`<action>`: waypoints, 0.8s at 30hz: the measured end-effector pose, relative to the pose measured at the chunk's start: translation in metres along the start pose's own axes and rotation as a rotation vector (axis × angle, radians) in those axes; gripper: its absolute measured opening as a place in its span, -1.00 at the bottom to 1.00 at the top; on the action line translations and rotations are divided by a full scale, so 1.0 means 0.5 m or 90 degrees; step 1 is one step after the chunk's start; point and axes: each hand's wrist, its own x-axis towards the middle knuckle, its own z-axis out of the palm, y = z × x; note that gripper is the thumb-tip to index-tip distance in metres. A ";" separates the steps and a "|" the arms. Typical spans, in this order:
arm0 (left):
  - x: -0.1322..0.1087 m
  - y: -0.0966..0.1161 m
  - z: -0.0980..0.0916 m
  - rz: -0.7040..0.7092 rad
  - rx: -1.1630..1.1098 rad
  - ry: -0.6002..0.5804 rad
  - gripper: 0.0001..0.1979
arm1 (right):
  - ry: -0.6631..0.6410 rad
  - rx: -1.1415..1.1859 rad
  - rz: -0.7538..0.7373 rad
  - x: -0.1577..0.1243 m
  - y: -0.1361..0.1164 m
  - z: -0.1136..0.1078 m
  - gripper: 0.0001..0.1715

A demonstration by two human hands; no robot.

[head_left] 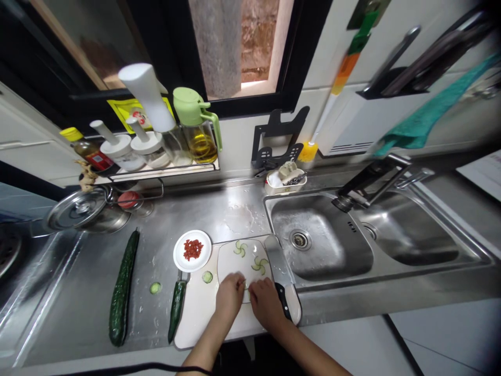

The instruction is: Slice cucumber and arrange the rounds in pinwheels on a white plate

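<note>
My left hand [230,295] and my right hand [265,304] meet at the near edge of a white rectangular plate [230,262], fingers pinched together on a small cucumber piece I can barely make out. Two pinwheel shapes of cucumber slices [240,248] lie on the plate. The plate rests on a pale cutting board [199,308]. A cleaver [276,258] lies on the board's right side, its black handle beside my right hand. One loose cucumber slice [207,277] sits left of the plate.
A small round dish of red bits [192,250], a cut cucumber piece [177,308], a whole cucumber [123,287] and a stray slice [155,288] lie left on the steel counter. A double sink [324,245] with faucet is right. Oil bottles and a pot lid stand behind.
</note>
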 end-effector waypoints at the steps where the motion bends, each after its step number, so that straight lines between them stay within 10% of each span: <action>1: -0.001 -0.001 0.001 -0.002 0.000 0.002 -0.83 | 0.003 0.002 -0.003 0.000 0.001 0.000 -0.83; 24: -0.008 -0.016 0.010 0.059 0.113 -0.008 -0.81 | 0.017 0.013 -0.020 -0.010 0.005 0.006 -0.86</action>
